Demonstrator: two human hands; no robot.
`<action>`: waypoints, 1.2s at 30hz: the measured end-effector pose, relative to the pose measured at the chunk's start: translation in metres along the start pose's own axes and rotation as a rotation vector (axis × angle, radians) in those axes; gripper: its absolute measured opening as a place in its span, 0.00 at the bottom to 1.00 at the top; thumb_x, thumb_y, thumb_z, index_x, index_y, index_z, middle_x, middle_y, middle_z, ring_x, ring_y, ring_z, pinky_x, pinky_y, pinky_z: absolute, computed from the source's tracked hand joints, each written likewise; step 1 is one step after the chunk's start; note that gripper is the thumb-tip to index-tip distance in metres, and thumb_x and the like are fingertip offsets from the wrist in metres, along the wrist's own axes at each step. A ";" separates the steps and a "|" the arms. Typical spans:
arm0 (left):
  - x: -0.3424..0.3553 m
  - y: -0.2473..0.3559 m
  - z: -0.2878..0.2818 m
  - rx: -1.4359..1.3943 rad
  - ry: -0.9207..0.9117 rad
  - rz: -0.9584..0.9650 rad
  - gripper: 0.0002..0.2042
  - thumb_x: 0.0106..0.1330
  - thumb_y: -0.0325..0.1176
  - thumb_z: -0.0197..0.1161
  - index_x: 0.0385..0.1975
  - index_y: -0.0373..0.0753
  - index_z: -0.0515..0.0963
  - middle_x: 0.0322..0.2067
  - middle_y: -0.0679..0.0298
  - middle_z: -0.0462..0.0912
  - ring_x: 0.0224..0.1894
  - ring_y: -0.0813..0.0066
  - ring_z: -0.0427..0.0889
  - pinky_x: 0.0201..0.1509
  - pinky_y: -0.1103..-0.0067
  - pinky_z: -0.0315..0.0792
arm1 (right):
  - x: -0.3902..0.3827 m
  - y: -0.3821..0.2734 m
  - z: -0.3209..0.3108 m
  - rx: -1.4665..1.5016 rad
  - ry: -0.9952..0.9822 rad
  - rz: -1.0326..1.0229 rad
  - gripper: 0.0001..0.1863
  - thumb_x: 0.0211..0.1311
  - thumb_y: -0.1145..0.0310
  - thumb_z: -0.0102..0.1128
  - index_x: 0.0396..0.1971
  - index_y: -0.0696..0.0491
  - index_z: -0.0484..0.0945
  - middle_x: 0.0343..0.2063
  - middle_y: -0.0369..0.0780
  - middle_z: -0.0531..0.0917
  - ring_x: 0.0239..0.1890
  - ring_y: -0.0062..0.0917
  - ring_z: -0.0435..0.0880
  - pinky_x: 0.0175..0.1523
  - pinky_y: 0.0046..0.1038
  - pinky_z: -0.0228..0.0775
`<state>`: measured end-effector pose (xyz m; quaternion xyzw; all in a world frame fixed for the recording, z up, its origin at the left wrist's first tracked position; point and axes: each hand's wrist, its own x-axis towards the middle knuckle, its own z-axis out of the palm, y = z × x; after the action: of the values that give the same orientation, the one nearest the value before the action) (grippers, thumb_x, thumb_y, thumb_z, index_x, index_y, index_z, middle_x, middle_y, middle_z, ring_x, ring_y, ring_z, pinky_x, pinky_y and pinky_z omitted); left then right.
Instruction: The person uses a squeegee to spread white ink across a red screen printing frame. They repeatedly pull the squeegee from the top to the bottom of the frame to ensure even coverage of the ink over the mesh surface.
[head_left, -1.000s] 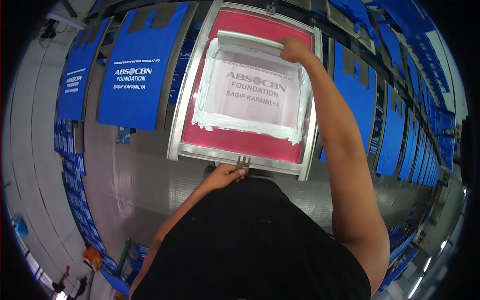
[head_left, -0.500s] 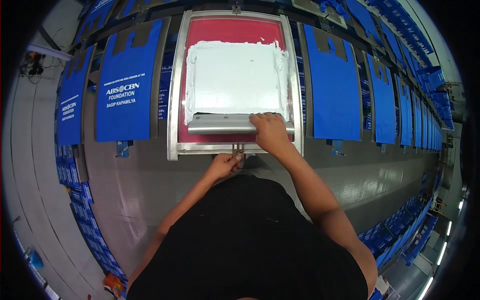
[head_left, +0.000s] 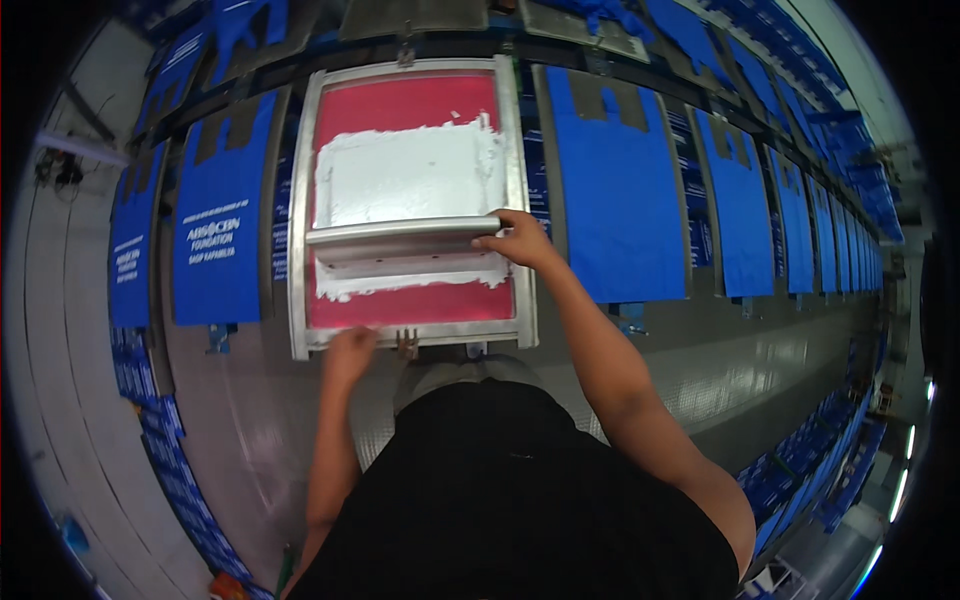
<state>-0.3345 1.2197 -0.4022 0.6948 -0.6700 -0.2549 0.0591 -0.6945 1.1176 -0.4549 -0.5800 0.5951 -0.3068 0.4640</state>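
A silver-framed printing screen (head_left: pixel 300 290) with red mesh lies in front of me, and white ink (head_left: pixel 385 175) covers much of its middle. Across the mesh rests a long metal squeegee (head_left: pixel 400 240), with ink on both its far and near sides. My right hand (head_left: pixel 522 240) grips the squeegee's right end, thumb on the near side. At the frame's near left corner my left hand (head_left: pixel 352 352) is closed over the near bar; its fingers are slightly blurred. A small metal bracket (head_left: pixel 407 343) sits on the near bar, to the right of that hand.
Blue bags with printing (head_left: pixel 215 230) lie on boards to the left. Plain blue bags (head_left: pixel 620 190) on boards run in a row to the right. More blue bags (head_left: pixel 590 12) lie across the far side. Below the near edge stretches a grey floor (head_left: pixel 690 350).
The squeegee has moved from the near end to the middle of the screen and tilted. My left hand has left the bracket for the near left corner. The view has shifted.
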 end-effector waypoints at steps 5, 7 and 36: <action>0.087 -0.079 -0.076 -0.065 0.468 -0.119 0.20 0.68 0.44 0.57 0.50 0.33 0.77 0.46 0.49 0.81 0.48 0.57 0.81 0.53 0.71 0.71 | 0.017 -0.020 0.002 0.419 -0.047 0.162 0.24 0.43 0.62 0.76 0.41 0.59 0.82 0.32 0.40 0.84 0.35 0.21 0.80 0.40 0.22 0.70; 0.111 -0.120 -0.056 -0.179 0.401 -0.115 0.24 0.70 0.45 0.55 0.56 0.30 0.73 0.51 0.49 0.79 0.53 0.59 0.78 0.58 0.74 0.68 | 0.025 -0.023 0.006 0.488 -0.056 0.130 0.26 0.43 0.63 0.76 0.44 0.59 0.81 0.34 0.40 0.84 0.36 0.23 0.80 0.44 0.24 0.70; 0.066 0.262 0.210 -0.450 0.249 -0.113 0.26 0.68 0.46 0.58 0.57 0.29 0.71 0.50 0.48 0.79 0.53 0.67 0.77 0.58 0.76 0.68 | -0.098 0.241 -0.358 0.375 0.191 0.225 0.27 0.41 0.69 0.76 0.45 0.60 0.80 0.38 0.43 0.85 0.41 0.28 0.82 0.51 0.30 0.72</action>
<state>-0.6630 1.1859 -0.4910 0.7263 -0.5443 -0.3128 0.2797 -1.1272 1.1842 -0.5167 -0.3820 0.6299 -0.4117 0.5364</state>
